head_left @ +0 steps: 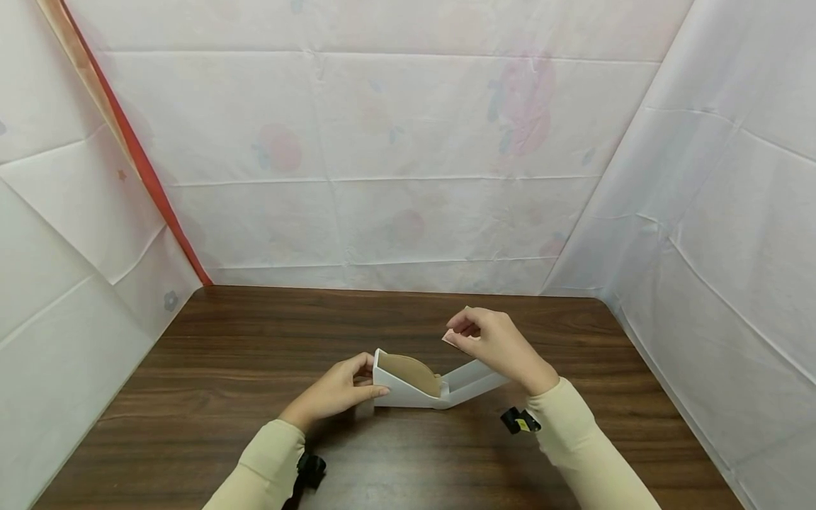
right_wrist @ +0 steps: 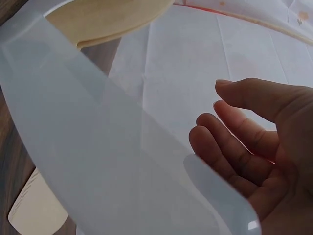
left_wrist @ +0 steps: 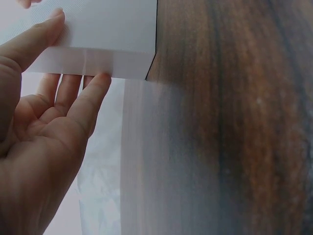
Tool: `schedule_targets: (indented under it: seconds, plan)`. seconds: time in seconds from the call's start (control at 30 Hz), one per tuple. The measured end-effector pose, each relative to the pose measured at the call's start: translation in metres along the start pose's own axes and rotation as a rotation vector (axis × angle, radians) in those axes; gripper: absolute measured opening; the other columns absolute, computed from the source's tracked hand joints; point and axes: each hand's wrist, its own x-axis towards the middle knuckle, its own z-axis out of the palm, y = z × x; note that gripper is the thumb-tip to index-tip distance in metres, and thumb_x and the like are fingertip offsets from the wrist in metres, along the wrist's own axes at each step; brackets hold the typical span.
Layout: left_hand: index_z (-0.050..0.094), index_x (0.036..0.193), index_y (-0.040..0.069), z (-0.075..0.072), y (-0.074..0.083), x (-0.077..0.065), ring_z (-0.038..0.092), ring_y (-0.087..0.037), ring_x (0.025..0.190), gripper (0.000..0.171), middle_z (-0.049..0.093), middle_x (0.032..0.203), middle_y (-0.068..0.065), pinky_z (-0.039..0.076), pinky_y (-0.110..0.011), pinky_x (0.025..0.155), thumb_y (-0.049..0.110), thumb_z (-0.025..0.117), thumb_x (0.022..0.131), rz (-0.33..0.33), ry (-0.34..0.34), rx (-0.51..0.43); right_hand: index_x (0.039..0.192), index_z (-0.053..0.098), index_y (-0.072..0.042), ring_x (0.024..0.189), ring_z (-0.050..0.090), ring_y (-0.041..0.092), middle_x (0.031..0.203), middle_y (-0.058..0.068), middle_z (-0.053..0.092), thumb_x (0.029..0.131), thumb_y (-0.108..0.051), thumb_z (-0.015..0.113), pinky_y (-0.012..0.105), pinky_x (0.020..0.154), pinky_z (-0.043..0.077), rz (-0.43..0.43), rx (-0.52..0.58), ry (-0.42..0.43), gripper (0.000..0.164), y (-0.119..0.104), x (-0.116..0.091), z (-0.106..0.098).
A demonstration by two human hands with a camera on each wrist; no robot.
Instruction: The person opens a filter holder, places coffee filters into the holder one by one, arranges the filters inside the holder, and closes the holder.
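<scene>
A white coffee filter box (head_left: 408, 395) stands on the table with its long lid (head_left: 474, 382) swung out to the right. Brown paper coffee filters (head_left: 408, 372) stick up inside it. My left hand (head_left: 338, 389) grips the box's left end, thumb on the front face, fingers against the end wall (left_wrist: 88, 61). Above the lid hovers my right hand (head_left: 494, 340), its fingers loosely curled; the right wrist view shows nothing between thumb and fingertips. A pale paper corner (head_left: 451, 338) shows beside those fingertips in the head view, the rest hidden by the hand.
In the right wrist view a loose beige coffee filter (right_wrist: 39, 205) with a crimped edge shows past the translucent-looking lid (right_wrist: 112, 132). The dark wooden table (head_left: 287, 319) is bounded by white printed sheets (head_left: 408, 142) at the back and both sides.
</scene>
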Motion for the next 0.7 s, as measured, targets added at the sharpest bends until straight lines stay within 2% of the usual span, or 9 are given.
schedule_targets:
  seconds: [0.3, 0.43, 0.53, 0.7]
  plan:
    - [0.058, 0.116, 0.004, 0.000, 0.000, 0.000, 0.065, -0.023, 0.108, 0.037, 0.067, 0.114, -0.006, 0.054, -0.028, 0.088, 0.022, 0.078, 0.091, -0.010, 0.001, -0.004, 0.103, 0.073, -0.010, 0.086, 0.064, 0.009, 0.095, -0.007, 0.069, 0.093, -0.018, 0.075, 0.036, 0.078, 0.055, 0.024, -0.032, 0.036, 0.013, 0.007, -0.001, -0.016]
    - [0.058, 0.116, 0.004, 0.000, 0.000, 0.000, 0.065, -0.023, 0.108, 0.037, 0.067, 0.114, -0.006, 0.054, -0.028, 0.088, 0.022, 0.078, 0.091, -0.013, 0.000, -0.005, 0.106, 0.073, -0.012, 0.086, 0.064, 0.009, 0.097, -0.007, 0.070, 0.093, -0.020, 0.075, 0.035, 0.077, 0.055, 0.033, -0.042, 0.049, 0.015, 0.013, -0.002, -0.023]
    - [0.058, 0.116, 0.004, 0.000, 0.000, 0.000, 0.065, -0.022, 0.108, 0.037, 0.067, 0.114, -0.006, 0.054, -0.028, 0.088, 0.022, 0.077, 0.091, -0.015, -0.002, -0.008, 0.107, 0.073, -0.013, 0.085, 0.065, 0.009, 0.095, -0.007, 0.070, 0.093, -0.022, 0.075, 0.032, 0.077, 0.055, 0.067, -0.043, 0.045, 0.017, 0.017, -0.001, -0.028]
    - [0.057, 0.117, 0.002, 0.000, 0.002, 0.000, 0.064, -0.023, 0.109, 0.037, 0.067, 0.114, -0.007, 0.054, -0.028, 0.088, 0.020, 0.077, 0.091, -0.009, -0.004, -0.020, 0.110, 0.073, -0.015, 0.086, 0.066, 0.012, 0.095, -0.006, 0.070, 0.094, -0.028, 0.073, 0.034, 0.078, 0.055, 0.140, -0.036, 0.026, 0.021, 0.023, 0.000, -0.036]
